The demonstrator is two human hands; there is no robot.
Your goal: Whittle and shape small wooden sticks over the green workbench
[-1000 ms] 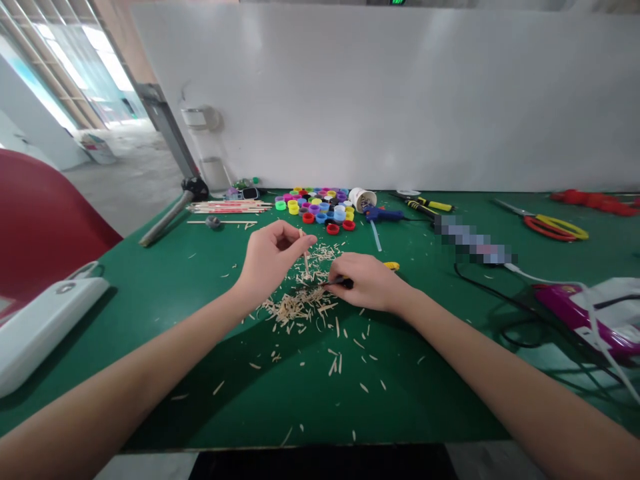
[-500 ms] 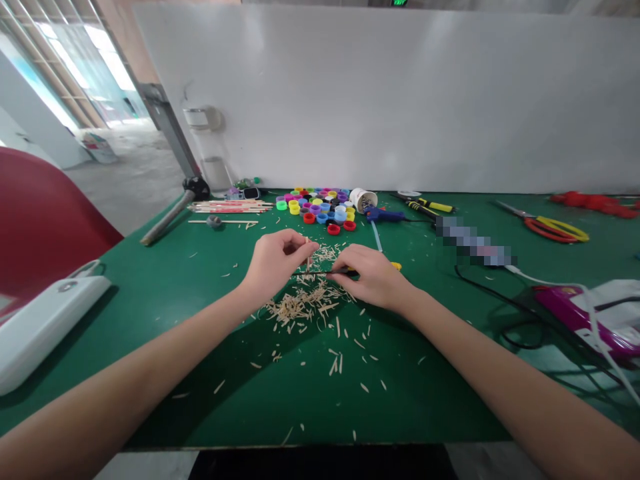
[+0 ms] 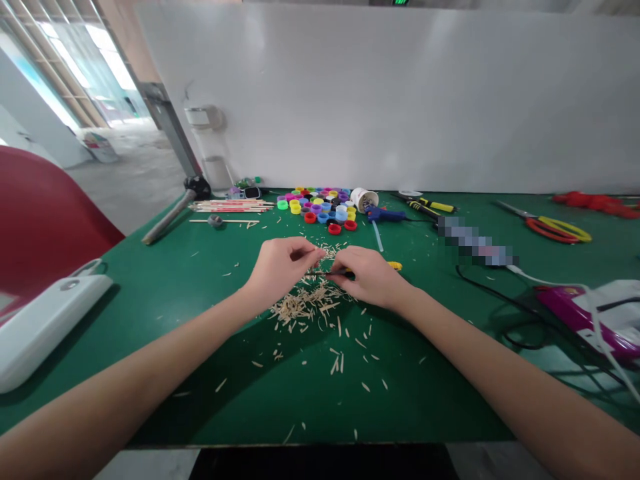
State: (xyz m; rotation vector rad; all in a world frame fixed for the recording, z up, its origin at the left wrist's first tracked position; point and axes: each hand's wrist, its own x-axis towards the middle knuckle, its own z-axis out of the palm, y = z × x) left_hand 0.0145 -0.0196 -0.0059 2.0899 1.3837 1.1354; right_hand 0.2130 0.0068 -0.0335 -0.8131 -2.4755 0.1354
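In the middle of the table my right hand [image 3: 370, 275] is closed round a craft knife with a yellow handle [image 3: 395, 266]. Its thin dark blade points left, toward my other hand. My left hand [image 3: 285, 267] pinches a thin wooden stick between thumb and forefinger, just left of the right hand; the fingers hide most of the stick. Below both hands lies a heap of pale wood shavings [image 3: 300, 303], with loose slivers scattered toward the near edge of the green table [image 3: 210, 400].
Coloured bottle caps [image 3: 323, 207], a tipped white cup [image 3: 365, 199] and a blue glue gun [image 3: 385, 214] lie at the back. Bundled sticks [image 3: 233, 206] and a hammer [image 3: 170, 217] are far left. Scissors [image 3: 555, 227], pliers [image 3: 425, 205] and a purple device [image 3: 585, 320] with cables occupy the right.
My left hand has moved slightly right and nearer the right hand. The stick that showed below its fingertips is now mostly hidden. My right hand has hardly moved.
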